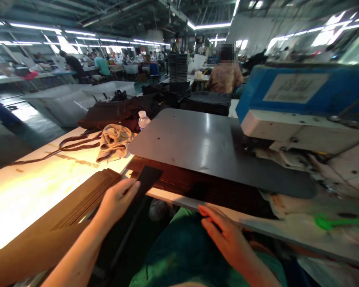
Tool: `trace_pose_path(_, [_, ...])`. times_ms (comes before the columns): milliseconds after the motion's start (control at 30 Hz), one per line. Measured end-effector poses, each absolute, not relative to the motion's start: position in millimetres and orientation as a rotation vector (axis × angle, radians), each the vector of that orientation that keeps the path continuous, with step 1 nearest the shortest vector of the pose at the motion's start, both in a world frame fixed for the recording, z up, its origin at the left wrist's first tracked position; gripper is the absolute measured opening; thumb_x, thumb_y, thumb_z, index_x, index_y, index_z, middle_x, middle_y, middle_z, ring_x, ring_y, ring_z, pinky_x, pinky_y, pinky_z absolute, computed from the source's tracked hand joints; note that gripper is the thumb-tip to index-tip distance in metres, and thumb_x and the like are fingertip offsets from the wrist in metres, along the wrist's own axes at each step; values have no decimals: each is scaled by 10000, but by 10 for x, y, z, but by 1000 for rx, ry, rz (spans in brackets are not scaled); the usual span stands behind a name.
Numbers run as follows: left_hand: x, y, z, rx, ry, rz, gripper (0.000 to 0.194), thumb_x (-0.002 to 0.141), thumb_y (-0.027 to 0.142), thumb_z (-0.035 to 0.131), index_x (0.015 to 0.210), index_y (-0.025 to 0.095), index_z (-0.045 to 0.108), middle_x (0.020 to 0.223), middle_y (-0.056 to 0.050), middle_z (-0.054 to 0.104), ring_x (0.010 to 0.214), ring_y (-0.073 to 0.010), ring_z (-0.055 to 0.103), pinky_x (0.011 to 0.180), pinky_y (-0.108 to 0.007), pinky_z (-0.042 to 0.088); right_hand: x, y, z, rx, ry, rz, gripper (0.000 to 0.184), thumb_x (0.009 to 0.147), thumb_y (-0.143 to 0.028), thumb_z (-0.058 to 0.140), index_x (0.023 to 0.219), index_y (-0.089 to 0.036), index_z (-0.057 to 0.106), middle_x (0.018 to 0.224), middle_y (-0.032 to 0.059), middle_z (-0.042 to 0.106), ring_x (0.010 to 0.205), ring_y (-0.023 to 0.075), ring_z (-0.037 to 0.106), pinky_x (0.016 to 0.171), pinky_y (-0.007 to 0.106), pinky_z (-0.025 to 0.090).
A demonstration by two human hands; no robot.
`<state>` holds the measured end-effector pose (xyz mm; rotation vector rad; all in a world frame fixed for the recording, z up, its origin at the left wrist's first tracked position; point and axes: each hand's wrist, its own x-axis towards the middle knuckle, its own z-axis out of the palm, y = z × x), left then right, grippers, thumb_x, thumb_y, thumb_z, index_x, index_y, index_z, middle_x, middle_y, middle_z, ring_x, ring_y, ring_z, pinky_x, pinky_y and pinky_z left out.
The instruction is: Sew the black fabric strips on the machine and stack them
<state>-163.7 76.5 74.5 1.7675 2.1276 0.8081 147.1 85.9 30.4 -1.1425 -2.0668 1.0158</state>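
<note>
My left hand [117, 200] is closed on a flat dark strip of fabric [146, 180], thumb on top, lifting its end above the table edge. A fanned stack of dark brown strips [86, 198] lies just left of that hand. My right hand [224, 235] lies lower, fingers stretched towards the dark pieces [203, 187] under the grey metal plate [209, 147]; it holds nothing that I can see.
A blue and white press machine [302, 103] stands at the right. A tan cloth [115, 141], a water bottle [143, 118] and dark garments [119, 111] lie behind. A green tool [329, 221] rests at the right. Other people work at far tables.
</note>
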Motion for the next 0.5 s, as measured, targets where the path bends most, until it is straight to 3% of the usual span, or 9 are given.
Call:
trace_pose_path(67, [-1085,776,733,1821,1832,898,299,859,379,414,716,172,577,657,-12,567,644,-148,539,627,-250,453,1233,794,400,-1053,-2098,1057,444,868,-342,455,1295,-226,422,1258,80,527,1146,217,494,958,369,426])
trace_pose_path(133, [-658,783,678,1828,1527,1013,269,884,332,399,830,171,608,767,-35,597,733,-153,561,685,-259,470,1114,779,438,-1031,-2050,1043,456,874,-342,445,1310,-218,393,1251,94,529,1132,226,502,941,379,433])
trace_pose_path(267, [-253,819,646,1813,1134,1119,303,906,254,370,1146,217,551,1070,-78,571,971,-170,557,832,-285,473,1219,856,489,-1082,-1854,972,320,917,-309,335,1158,-225,527,1021,75,637,920,207,595,779,328,496])
trace_pose_path(500, [-127,858,1309,2402,720,1176,411,816,59,473,1202,199,494,1099,-80,566,1003,-160,535,863,-266,463,1671,1141,1176,-1106,-1505,882,340,857,-431,445,1070,-219,603,881,27,649,844,206,601,738,319,493])
